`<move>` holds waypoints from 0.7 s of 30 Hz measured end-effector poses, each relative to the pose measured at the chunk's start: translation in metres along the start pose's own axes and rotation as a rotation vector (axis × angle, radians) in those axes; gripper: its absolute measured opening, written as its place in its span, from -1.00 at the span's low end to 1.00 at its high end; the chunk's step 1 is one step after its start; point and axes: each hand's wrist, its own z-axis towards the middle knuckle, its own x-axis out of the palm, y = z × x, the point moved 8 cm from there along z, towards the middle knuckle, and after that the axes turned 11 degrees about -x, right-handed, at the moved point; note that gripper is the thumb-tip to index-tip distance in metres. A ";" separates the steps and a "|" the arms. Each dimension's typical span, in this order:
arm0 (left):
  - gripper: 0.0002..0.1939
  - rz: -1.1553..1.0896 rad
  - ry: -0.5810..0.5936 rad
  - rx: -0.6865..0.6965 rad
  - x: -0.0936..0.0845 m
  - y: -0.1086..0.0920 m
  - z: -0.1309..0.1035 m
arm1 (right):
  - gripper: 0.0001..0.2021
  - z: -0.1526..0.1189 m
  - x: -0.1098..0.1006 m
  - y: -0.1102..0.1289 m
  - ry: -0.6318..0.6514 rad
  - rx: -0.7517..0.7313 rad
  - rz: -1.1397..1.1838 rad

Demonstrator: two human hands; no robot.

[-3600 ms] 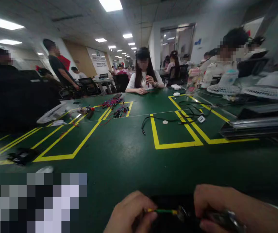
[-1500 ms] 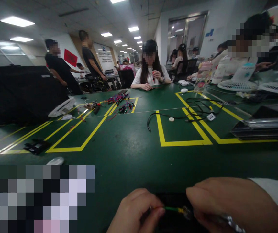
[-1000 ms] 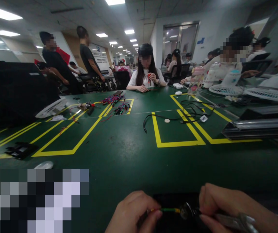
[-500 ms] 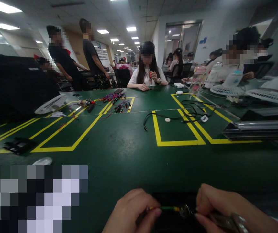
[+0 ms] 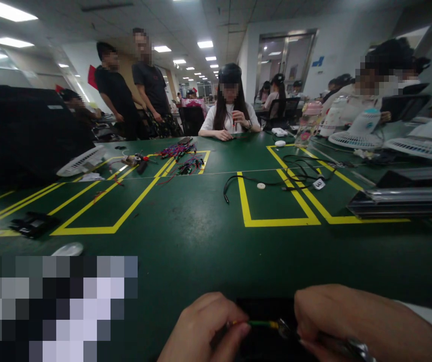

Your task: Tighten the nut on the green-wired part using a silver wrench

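One green table (image 5: 185, 251) spans the scene, with two white fans (image 5: 356, 139) at the far right. Near, the right hand (image 5: 351, 311) is curled closed around one shiny tool (image 5: 357, 348); the left hand (image 5: 206, 329) pinches one green-and-yellow wire (image 5: 260, 324) running between them. Right, one white tag (image 5: 319, 184) reads "3".

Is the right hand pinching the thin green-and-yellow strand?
No: the left hand pinches the green-and-yellow strand, with the right hand apart from it.

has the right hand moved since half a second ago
Yes: the right hand has shifted left, toward the left hand, judged against the yellow tape corner.
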 end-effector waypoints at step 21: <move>-0.83 -0.011 -0.025 0.009 -0.002 -0.003 -0.001 | -0.81 0.017 -0.022 0.013 0.225 -0.294 0.006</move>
